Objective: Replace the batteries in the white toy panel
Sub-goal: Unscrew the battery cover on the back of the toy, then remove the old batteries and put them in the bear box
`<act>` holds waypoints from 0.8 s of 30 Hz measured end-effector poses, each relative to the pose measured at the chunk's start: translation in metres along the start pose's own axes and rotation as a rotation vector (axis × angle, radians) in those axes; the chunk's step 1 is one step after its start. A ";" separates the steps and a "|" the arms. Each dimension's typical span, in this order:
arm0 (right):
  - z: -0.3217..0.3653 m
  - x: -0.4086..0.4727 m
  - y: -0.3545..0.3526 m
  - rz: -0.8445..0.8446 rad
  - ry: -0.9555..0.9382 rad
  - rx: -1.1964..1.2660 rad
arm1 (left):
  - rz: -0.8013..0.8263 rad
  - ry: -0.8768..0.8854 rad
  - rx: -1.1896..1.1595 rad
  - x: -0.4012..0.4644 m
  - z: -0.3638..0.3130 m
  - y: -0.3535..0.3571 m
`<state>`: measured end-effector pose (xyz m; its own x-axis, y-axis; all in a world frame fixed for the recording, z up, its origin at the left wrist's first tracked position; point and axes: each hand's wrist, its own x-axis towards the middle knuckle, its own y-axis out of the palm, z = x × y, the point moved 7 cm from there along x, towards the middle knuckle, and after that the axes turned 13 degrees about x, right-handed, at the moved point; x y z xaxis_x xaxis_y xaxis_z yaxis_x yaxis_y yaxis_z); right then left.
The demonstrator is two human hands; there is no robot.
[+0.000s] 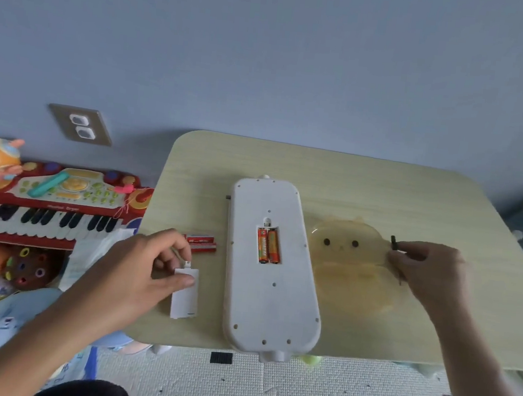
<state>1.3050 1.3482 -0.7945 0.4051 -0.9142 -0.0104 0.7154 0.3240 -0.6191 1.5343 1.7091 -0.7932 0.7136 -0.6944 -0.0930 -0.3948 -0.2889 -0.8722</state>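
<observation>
From the head camera, the long white plastic toy panel (274, 263) is lying face down in the middle of the pale wood-grain tabletop (383, 184), its back turned up so the battery bay is reachable. The bay is standing open, with two orange cylinder batteries (268, 245) sitting side by side inside it.

The left hand (148, 270) is resting on the table just left of the panel, its thumb and fingertips pinching the small white rectangular battery cover (185, 294), apparently parking it out of the way. Just beyond it, two red-labelled batteries (201, 243) are lying close by; whether they are the fresh pair I cannot tell.

The right hand (422, 267) is hovering over a translucent yellow animal-shaped tray (349, 263), fingers curled around a thin dark tool (395, 242), probably the screwdriver, seemingly being set down near that tray.
</observation>
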 end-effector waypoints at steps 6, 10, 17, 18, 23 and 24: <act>-0.003 -0.001 0.003 -0.056 -0.009 -0.071 | -0.061 0.012 -0.014 -0.001 0.000 0.002; -0.003 -0.001 0.002 -0.059 -0.010 -0.066 | -0.091 -0.016 -0.040 0.000 0.004 0.001; 0.017 -0.007 -0.008 -0.070 -0.115 -0.028 | -0.161 0.048 -0.014 0.002 -0.011 -0.012; 0.030 -0.010 -0.007 -0.055 -0.189 -0.003 | -0.184 0.080 -0.011 0.004 -0.020 -0.014; 0.112 -0.057 0.042 0.285 -0.718 0.069 | -0.150 0.204 0.039 0.032 -0.065 0.001; 0.122 -0.068 0.057 0.372 -0.792 0.047 | -0.124 0.195 0.044 0.038 -0.070 0.005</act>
<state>1.3877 1.4582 -0.7330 0.8808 -0.3145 0.3538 0.4734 0.5933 -0.6511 1.5185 1.6352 -0.7675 0.6279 -0.7709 0.1070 -0.2825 -0.3539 -0.8916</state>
